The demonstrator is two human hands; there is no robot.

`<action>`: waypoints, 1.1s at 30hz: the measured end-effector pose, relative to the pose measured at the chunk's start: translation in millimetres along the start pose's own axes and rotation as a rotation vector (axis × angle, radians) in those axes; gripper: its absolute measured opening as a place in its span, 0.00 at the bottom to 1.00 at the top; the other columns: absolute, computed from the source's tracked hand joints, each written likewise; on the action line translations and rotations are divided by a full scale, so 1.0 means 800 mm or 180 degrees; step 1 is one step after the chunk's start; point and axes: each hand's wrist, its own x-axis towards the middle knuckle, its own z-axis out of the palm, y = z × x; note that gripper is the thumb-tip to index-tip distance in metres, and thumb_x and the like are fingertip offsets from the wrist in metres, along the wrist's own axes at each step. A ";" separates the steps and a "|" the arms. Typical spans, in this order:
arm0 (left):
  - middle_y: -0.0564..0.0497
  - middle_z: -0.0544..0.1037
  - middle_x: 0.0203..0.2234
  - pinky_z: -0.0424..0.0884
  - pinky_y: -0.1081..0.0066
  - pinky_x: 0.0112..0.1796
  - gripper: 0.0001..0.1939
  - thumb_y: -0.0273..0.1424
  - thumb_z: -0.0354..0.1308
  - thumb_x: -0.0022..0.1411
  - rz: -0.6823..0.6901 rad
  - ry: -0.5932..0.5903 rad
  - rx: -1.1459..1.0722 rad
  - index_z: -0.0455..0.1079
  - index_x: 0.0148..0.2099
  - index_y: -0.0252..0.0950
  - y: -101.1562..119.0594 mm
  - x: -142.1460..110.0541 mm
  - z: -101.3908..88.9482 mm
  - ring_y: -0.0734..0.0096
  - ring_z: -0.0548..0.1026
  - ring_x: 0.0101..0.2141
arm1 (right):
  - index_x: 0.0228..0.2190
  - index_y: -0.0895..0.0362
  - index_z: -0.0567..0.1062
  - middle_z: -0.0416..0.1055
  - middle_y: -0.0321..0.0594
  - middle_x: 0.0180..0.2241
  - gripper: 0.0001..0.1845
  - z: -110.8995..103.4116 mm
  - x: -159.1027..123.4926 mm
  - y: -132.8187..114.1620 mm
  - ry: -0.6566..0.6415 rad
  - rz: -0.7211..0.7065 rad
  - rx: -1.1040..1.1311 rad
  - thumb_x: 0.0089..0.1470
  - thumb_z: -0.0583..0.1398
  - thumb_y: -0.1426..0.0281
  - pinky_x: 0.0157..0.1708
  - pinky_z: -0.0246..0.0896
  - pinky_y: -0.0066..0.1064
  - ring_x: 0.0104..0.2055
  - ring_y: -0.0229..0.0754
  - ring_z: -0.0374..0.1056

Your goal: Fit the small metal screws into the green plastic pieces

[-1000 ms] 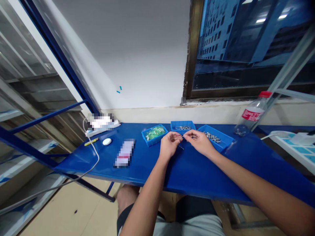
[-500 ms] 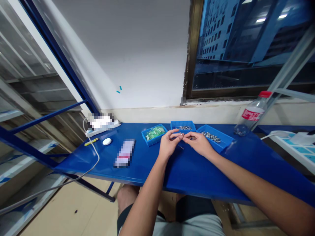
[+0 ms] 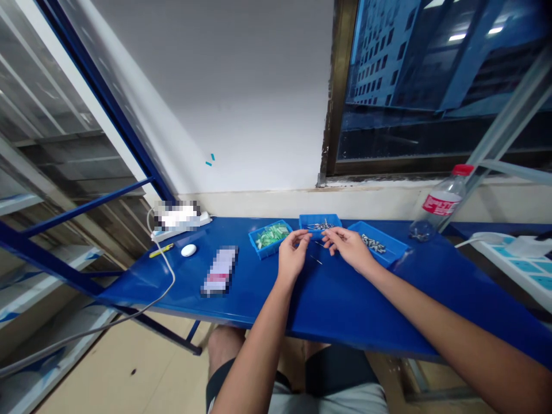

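On the blue tabletop [image 3: 254, 284], a thin metal pin [image 3: 316, 260] lies between left hand [image 3: 294, 253] and right hand [image 3: 350, 247], both curled; I can't tell their grip. Three blue plastic trays [image 3: 271, 249] crowd just beyond.

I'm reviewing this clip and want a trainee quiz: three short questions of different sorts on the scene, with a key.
1. True or false: the left hand and the right hand are touching each other.

2. What colour are the pieces in the leftmost blue bin?
A) red
B) green
C) yellow

3. Fill the gap: at the right of the view, the clear bottle has a ____ cap.

Key:
1. False; a gap shows between them.
2. B
3. red
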 end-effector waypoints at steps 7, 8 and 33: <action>0.43 0.84 0.44 0.75 0.62 0.48 0.13 0.37 0.61 0.67 -0.0004 0.0098 0.0185 0.77 0.50 0.36 -0.001 -0.002 -0.002 0.61 0.81 0.44 | 0.30 0.56 0.79 0.74 0.39 0.21 0.28 -0.001 0.000 -0.009 -0.0234 0.0093 -0.1179 0.66 0.56 0.47 0.19 0.63 0.32 0.18 0.40 0.67; 0.43 0.84 0.44 0.75 0.63 0.47 0.14 0.38 0.61 0.68 0.0007 0.0092 0.0219 0.77 0.51 0.36 -0.002 -0.002 -0.003 0.61 0.81 0.44 | 0.31 0.55 0.80 0.76 0.40 0.23 0.24 -0.001 -0.005 -0.011 -0.0335 -0.0252 -0.1634 0.67 0.57 0.51 0.26 0.68 0.33 0.23 0.42 0.72; 0.47 0.86 0.39 0.78 0.64 0.42 0.19 0.44 0.58 0.71 0.0149 -0.0578 0.0825 0.80 0.55 0.39 0.010 -0.019 0.003 0.59 0.83 0.37 | 0.37 0.51 0.80 0.78 0.42 0.39 0.07 0.001 -0.025 -0.016 0.0009 -0.1172 -0.1413 0.64 0.62 0.64 0.38 0.73 0.37 0.37 0.46 0.74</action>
